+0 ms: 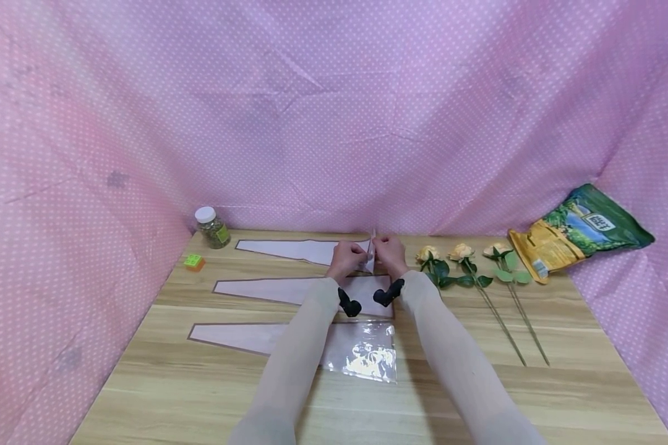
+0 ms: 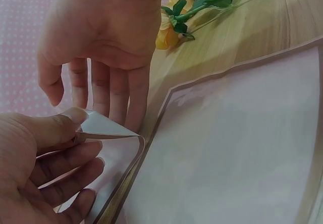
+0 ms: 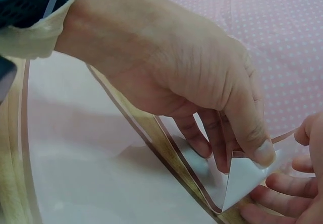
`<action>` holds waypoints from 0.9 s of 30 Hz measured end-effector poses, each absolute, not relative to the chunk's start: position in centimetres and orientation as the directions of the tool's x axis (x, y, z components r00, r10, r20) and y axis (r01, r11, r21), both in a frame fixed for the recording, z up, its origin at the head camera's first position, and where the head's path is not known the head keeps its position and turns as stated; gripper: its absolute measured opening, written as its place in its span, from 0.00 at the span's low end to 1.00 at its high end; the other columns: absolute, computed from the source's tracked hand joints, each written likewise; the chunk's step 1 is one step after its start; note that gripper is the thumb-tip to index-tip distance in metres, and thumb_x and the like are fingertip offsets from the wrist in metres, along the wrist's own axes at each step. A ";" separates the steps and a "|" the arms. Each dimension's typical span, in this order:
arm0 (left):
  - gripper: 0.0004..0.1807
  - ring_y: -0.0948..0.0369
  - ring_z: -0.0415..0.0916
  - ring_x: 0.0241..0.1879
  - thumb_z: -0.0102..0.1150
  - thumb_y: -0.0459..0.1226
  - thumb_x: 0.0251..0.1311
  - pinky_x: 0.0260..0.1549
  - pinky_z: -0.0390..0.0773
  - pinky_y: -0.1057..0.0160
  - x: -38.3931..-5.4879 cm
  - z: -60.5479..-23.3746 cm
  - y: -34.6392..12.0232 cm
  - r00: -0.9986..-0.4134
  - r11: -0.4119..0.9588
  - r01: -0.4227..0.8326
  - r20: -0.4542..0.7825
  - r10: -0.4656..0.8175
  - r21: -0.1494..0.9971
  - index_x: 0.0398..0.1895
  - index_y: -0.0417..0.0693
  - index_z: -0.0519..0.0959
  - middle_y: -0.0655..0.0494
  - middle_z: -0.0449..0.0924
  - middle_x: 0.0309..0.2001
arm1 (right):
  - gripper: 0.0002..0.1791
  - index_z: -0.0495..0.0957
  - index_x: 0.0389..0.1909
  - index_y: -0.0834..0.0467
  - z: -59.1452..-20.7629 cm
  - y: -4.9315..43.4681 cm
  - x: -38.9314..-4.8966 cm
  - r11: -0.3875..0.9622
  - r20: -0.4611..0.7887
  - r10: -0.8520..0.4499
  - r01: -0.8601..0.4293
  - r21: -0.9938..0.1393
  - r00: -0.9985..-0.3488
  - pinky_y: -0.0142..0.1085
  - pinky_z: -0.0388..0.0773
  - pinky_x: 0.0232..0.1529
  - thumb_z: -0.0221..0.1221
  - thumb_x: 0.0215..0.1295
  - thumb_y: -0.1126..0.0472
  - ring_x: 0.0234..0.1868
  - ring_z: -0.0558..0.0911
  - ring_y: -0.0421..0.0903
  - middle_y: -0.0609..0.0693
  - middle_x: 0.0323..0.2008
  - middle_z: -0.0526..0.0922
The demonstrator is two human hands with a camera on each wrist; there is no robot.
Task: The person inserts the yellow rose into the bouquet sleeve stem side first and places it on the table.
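A long, tapered flat sleeve (image 1: 297,248) with a white face and brown border lies farthest back on the table. My left hand (image 1: 346,258) pinches its wide end between thumb and fingers, and a white corner flap (image 3: 245,181) stands folded up there. Facing it across the flap is my right hand (image 1: 389,250). In the left wrist view the right hand's (image 2: 108,32) fingers point down, straight and close behind the flap, with the thumb apart. The right wrist view catches only part of the right hand (image 3: 298,183) at its edge, beside the flap.
Two similar sleeves (image 1: 256,287) (image 1: 234,334) lie nearer, partly under the forearms. Yellow roses (image 1: 461,252) with long stems lie to the right. A green and yellow bag (image 1: 584,228) leans at the back right corner. At left stand a white-lidded jar (image 1: 214,230) and a small coloured block (image 1: 194,262).
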State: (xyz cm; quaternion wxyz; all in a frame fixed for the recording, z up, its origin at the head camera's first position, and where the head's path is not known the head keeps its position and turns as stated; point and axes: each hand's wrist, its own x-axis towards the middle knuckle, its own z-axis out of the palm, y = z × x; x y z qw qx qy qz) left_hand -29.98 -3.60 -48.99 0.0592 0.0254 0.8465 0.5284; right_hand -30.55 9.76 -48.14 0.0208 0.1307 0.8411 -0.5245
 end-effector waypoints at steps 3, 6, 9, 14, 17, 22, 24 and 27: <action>0.07 0.64 0.73 0.25 0.66 0.34 0.59 0.24 0.70 0.71 -30.0 -49.1 -3.7 -0.991 0.450 -0.007 -0.064 0.113 0.893 0.31 0.38 0.88 0.49 0.86 0.27 | 0.18 0.78 0.48 0.63 -48.1 9.8 -30.5 0.426 -0.153 0.192 0.223 -0.877 -0.969 0.30 0.73 0.32 0.53 0.70 0.52 0.38 0.81 0.49 0.59 0.41 0.83; 0.08 0.64 0.73 0.26 0.66 0.35 0.60 0.24 0.70 0.71 -30.1 -49.1 -3.6 -0.991 0.467 0.000 -0.062 0.118 0.884 0.31 0.38 0.88 0.48 0.87 0.29 | 0.17 0.77 0.47 0.62 -47.8 9.8 -30.4 0.424 -0.166 0.180 0.228 -0.877 -0.970 0.34 0.78 0.33 0.54 0.69 0.52 0.38 0.80 0.48 0.57 0.40 0.81; 0.08 0.64 0.73 0.26 0.66 0.35 0.60 0.24 0.71 0.71 -30.2 -49.2 -3.6 -0.991 0.474 -0.001 -0.066 0.120 0.881 0.31 0.38 0.89 0.46 0.87 0.30 | 0.18 0.77 0.48 0.61 -47.6 9.9 -30.5 0.422 -0.189 0.169 0.244 -0.873 -0.967 0.37 0.82 0.34 0.55 0.68 0.51 0.37 0.79 0.47 0.55 0.40 0.79; 0.08 0.64 0.73 0.26 0.65 0.35 0.61 0.24 0.71 0.71 -30.2 -49.3 -3.5 -0.990 0.471 -0.011 -0.075 0.117 0.882 0.32 0.39 0.89 0.47 0.87 0.30 | 0.19 0.77 0.49 0.61 -47.3 10.0 -30.6 0.437 -0.194 0.163 0.247 -0.865 -0.967 0.35 0.81 0.31 0.55 0.67 0.51 0.35 0.78 0.45 0.53 0.38 0.79; 0.07 0.64 0.73 0.26 0.65 0.35 0.61 0.24 0.71 0.70 -30.2 -49.3 -3.5 -0.991 0.473 -0.015 -0.078 0.113 0.881 0.32 0.39 0.89 0.49 0.86 0.29 | 0.18 0.77 0.48 0.61 -47.2 10.0 -30.7 0.439 -0.195 0.162 0.248 -0.864 -0.967 0.34 0.80 0.30 0.54 0.67 0.52 0.34 0.78 0.45 0.54 0.39 0.79; 0.07 0.64 0.73 0.25 0.65 0.35 0.61 0.23 0.71 0.70 -30.2 -49.2 -3.5 -0.990 0.463 -0.020 -0.082 0.115 0.886 0.31 0.39 0.89 0.50 0.85 0.27 | 0.18 0.76 0.52 0.61 -47.3 10.2 -30.9 0.438 -0.203 0.152 0.250 -0.864 -0.967 0.34 0.80 0.31 0.53 0.69 0.54 0.40 0.80 0.49 0.57 0.47 0.80; 0.07 0.64 0.73 0.25 0.66 0.35 0.60 0.23 0.71 0.70 -30.2 -49.3 -3.5 -0.990 0.460 -0.022 -0.084 0.113 0.887 0.31 0.40 0.89 0.50 0.86 0.28 | 0.18 0.75 0.54 0.61 -47.4 10.4 -31.0 0.434 -0.211 0.150 0.257 -0.864 -0.966 0.35 0.81 0.34 0.52 0.71 0.54 0.43 0.80 0.50 0.58 0.50 0.80; 0.07 0.64 0.72 0.25 0.65 0.35 0.60 0.24 0.71 0.71 -30.2 -49.3 -3.6 -0.992 0.462 -0.011 -0.069 0.109 0.887 0.32 0.39 0.89 0.49 0.87 0.29 | 0.18 0.74 0.55 0.60 -47.6 10.6 -31.1 0.418 -0.225 0.151 0.268 -0.868 -0.963 0.40 0.83 0.40 0.51 0.71 0.55 0.47 0.80 0.52 0.60 0.52 0.79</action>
